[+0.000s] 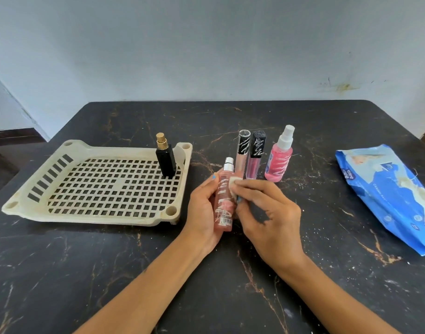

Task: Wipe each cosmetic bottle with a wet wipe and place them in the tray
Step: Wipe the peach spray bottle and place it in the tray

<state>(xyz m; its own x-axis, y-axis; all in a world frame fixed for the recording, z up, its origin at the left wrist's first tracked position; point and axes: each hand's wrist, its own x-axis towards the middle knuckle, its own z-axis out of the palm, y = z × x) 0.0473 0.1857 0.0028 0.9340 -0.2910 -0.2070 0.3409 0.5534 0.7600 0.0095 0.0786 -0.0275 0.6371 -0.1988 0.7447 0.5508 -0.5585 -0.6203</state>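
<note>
Wiping the second bottle, held upright over the table.

The left hand [203, 213] grips the pink spray bottle [223, 201], long axis near vertical, cap away from the person. The right hand [267, 213] pinches a small wet wipe [233, 183] against its right side, seemingly touching. The tray [21, 206] lies left, nearer the left hand.

Bottle [166, 157] in tray [91, 214], far corner
</note>
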